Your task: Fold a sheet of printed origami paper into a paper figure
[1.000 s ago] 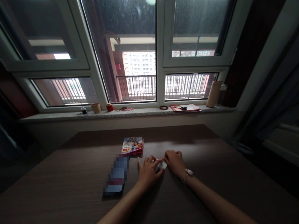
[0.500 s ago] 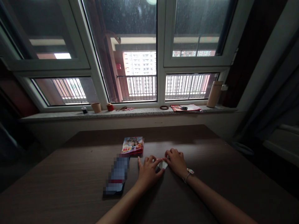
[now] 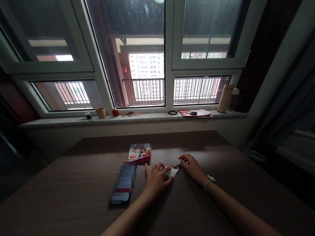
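A small piece of folded paper (image 3: 173, 172) lies on the brown table, white with a colourful printed strip along its far edge. My left hand (image 3: 157, 178) presses it down from the left, thumb and forefinger on the paper and the little finger stretched out to the side. By the paper's right corner is my right hand (image 3: 193, 167), its fingers slightly bent and apart. Its fingertips are at or just beside that corner; contact is hard to make out. A bracelet (image 3: 207, 183) circles the right wrist.
Beyond my left hand sits a stack of printed leaflets (image 3: 140, 152). A phone (image 3: 124, 183), blurred out, lies to the left. On the windowsill (image 3: 152, 118) stand a paper cup (image 3: 100, 113), a red jar (image 3: 115, 112), papers with scissors (image 3: 194, 113) and a tan bottle (image 3: 225, 98).
My right hand has moved to the right along the paper, uncovering its printed strip and right corner. My left hand stays in place on the paper.
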A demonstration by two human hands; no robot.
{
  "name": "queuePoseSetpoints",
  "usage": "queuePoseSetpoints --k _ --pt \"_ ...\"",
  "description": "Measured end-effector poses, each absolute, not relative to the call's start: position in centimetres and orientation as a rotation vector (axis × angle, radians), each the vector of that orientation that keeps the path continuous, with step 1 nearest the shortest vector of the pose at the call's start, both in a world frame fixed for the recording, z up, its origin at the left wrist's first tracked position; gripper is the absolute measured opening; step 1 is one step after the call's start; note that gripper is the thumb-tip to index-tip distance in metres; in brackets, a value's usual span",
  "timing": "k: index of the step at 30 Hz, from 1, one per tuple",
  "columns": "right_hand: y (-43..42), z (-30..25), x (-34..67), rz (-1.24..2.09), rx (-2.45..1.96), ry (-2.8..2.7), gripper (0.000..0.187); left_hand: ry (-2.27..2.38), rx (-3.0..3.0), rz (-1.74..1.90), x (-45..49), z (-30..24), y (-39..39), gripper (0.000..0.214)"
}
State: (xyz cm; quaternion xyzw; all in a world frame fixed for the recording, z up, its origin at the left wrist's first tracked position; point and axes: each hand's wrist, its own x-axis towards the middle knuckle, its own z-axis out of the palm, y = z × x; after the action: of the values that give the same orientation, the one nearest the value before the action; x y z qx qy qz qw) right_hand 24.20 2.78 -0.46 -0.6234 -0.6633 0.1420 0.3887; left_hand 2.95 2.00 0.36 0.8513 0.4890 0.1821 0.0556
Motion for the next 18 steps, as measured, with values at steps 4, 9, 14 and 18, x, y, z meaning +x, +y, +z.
queuePoseSetpoints --k 4,9,14,18 --pt "1.6 0.4 24.9 0.384 -1.574 -1.809 0.024 1.495 2.580 0.530 3.0 0.4 2.0 0.038" --pt "0.1 0.0 24.6 0.280 -1.545 -1.886 0.024 1.480 2.587 0.551 3.0 0.4 2.0 0.038" --pt "-0.7 -0.1 24.4 0.166 -1.572 -1.995 0.025 1.472 2.583 0.565 3.0 0.2 2.0 0.037" --pt "-0.7 0.2 24.7 0.126 -1.642 -2.041 0.025 1.468 2.580 0.575 3.0 0.2 2.0 0.037"
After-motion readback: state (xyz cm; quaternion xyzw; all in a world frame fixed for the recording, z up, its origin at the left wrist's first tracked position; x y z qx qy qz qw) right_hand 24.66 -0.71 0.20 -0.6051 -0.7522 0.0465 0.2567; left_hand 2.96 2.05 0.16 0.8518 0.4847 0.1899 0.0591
